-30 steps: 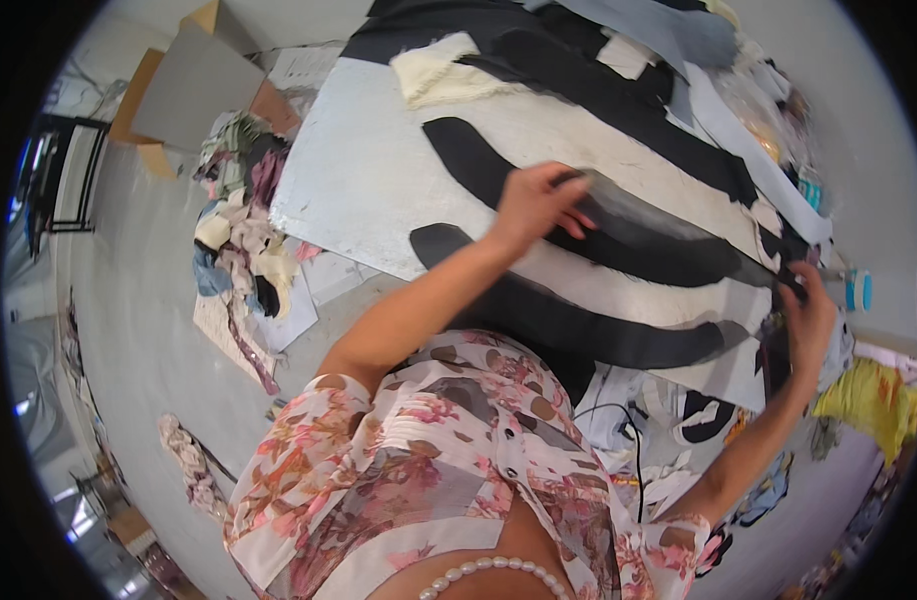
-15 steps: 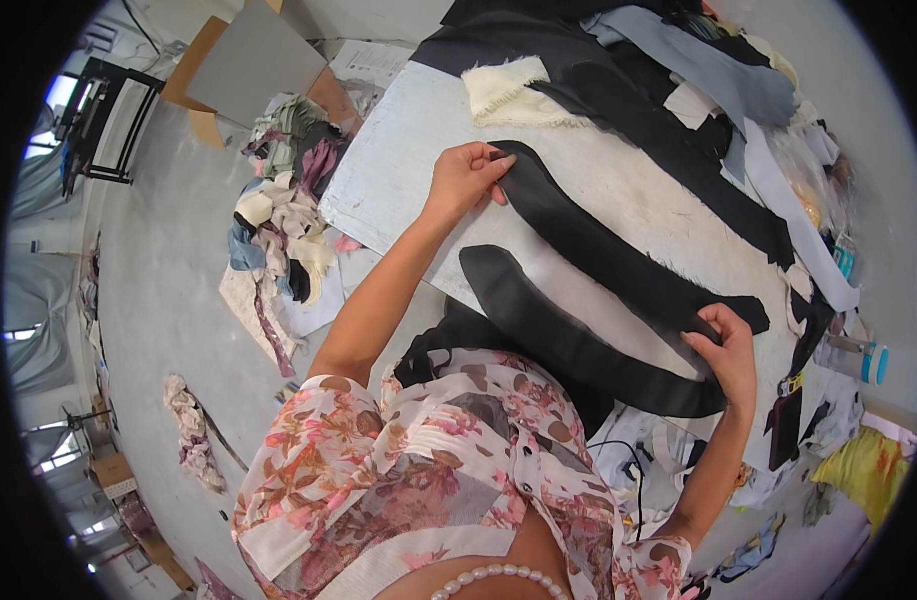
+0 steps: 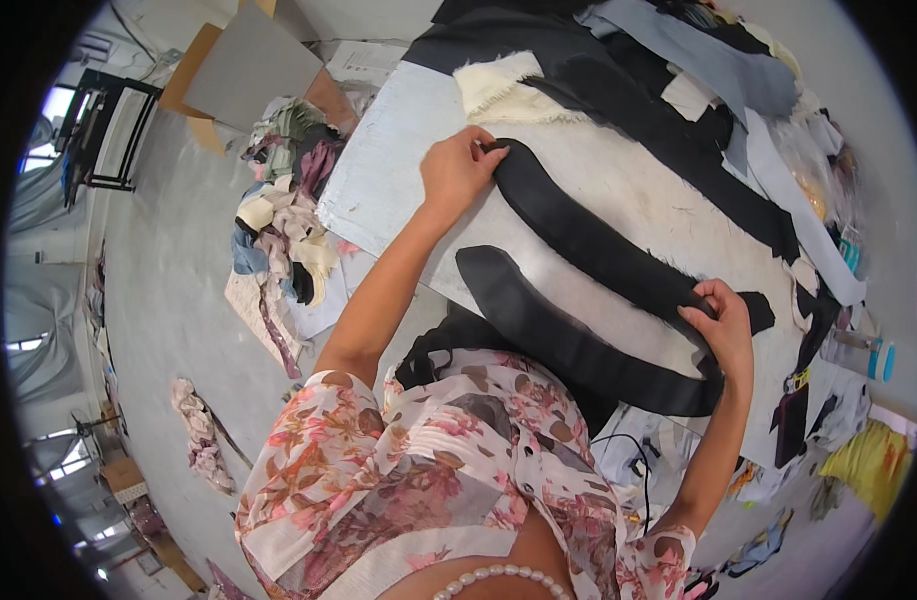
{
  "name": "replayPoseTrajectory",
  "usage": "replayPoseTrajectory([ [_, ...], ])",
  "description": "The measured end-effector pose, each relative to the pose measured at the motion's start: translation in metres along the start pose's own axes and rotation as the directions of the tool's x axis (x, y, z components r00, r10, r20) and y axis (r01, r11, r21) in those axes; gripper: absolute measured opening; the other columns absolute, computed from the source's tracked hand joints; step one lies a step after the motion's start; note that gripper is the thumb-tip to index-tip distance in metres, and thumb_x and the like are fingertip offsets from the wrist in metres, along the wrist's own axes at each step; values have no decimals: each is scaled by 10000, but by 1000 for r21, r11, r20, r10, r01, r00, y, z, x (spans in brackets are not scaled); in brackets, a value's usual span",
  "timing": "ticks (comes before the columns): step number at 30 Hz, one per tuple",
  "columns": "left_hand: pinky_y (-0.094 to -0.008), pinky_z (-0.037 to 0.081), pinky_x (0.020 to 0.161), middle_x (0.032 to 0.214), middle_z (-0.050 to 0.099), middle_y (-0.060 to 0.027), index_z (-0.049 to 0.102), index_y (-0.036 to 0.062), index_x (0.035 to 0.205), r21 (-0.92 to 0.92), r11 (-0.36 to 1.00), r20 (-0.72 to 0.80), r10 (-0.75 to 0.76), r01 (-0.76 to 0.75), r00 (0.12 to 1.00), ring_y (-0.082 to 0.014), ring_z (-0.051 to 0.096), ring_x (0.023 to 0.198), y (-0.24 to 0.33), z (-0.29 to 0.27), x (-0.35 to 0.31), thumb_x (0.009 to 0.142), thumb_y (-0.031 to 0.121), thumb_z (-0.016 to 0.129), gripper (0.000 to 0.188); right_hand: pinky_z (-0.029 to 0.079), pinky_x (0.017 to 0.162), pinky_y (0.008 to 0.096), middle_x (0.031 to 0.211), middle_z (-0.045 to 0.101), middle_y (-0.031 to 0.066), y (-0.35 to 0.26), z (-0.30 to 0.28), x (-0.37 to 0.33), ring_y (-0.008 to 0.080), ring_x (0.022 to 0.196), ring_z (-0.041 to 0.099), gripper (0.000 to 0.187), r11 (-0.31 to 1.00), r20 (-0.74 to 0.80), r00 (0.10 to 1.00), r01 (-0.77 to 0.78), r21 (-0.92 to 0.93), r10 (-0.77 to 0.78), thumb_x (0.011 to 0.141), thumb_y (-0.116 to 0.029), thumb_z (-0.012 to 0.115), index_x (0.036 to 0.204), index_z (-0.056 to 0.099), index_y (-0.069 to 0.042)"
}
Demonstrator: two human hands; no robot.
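Note:
A long, curved black fabric strip [image 3: 588,237] lies across the pale tabletop [image 3: 373,165]. Its far left end is pinched between the thumb and fingers of my left hand [image 3: 459,172]. Toward its other end, my right hand [image 3: 722,325] grips the strip's edge, thumb against fingers, with a short tail of cloth beyond. A second curved black band [image 3: 578,345] runs nearer to me, its right end passing beneath my right hand and wrist. Whether the two bands join there is hidden.
Black cloth [image 3: 658,145], a frayed cream scrap [image 3: 508,85] and grey-blue fabric [image 3: 718,70] are heaped at the table's far side. Piled scraps [image 3: 283,225] lie on the floor at left, before an open cardboard box [image 3: 248,70]. A dark phone-like object [image 3: 790,425] sits at right.
My left hand has shifted slightly up and left along with the strip's end. My right hand has risen a little, and the strip between them lies a bit flatter.

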State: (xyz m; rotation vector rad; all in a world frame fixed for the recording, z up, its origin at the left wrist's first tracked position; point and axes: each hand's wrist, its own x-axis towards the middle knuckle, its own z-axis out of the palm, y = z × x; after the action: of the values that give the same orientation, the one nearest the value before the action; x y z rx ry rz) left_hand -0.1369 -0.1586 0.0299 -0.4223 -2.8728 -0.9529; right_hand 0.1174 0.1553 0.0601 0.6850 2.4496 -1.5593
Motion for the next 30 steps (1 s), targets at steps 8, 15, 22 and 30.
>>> replayPoseTrajectory([
  [8, -565, 157, 1154, 1501, 351, -217, 524, 142, 1385, 185, 870, 77, 450, -457, 889, -407, 244, 1426, 17, 39, -15, 957, 453, 531, 529, 319, 550, 209, 599, 459, -58, -8, 1, -2, 29, 573, 389, 211, 999, -49, 999, 19, 35, -17, 738, 3, 737, 893, 598, -28],
  [15, -556, 113, 1168, 1558, 267, -191, 430, 170, 1468, 176, 839, 214, 477, -514, 852, -398, 184, 1457, 8, 36, -1, 970, 488, 498, 594, 321, 552, 212, 602, 432, -63, -16, 7, -20, 33, 576, 382, 272, 982, 60, 998, -2, 190, -9, 713, 35, 745, 931, 598, -31],
  [22, -539, 89, 1178, 1584, 226, -172, 412, 174, 1481, 82, 802, 291, 548, -591, 784, -377, 136, 1479, -3, 23, 3, 971, 482, 502, 603, 377, 570, 258, 627, 537, 13, -15, 12, -15, 102, 582, 468, 330, 993, -64, 995, 68, -94, -74, 684, -19, 781, 965, 611, -47],
  [30, -556, 83, 1180, 1585, 240, -145, 414, 204, 1478, 247, 749, 260, 560, -615, 787, -363, 151, 1479, 17, 13, -6, 965, 505, 496, 601, 464, 651, 334, 710, 634, 96, -7, 14, -5, 250, 657, 622, 356, 939, -147, 978, 93, -331, -148, 680, -106, 798, 981, 613, -64],
])
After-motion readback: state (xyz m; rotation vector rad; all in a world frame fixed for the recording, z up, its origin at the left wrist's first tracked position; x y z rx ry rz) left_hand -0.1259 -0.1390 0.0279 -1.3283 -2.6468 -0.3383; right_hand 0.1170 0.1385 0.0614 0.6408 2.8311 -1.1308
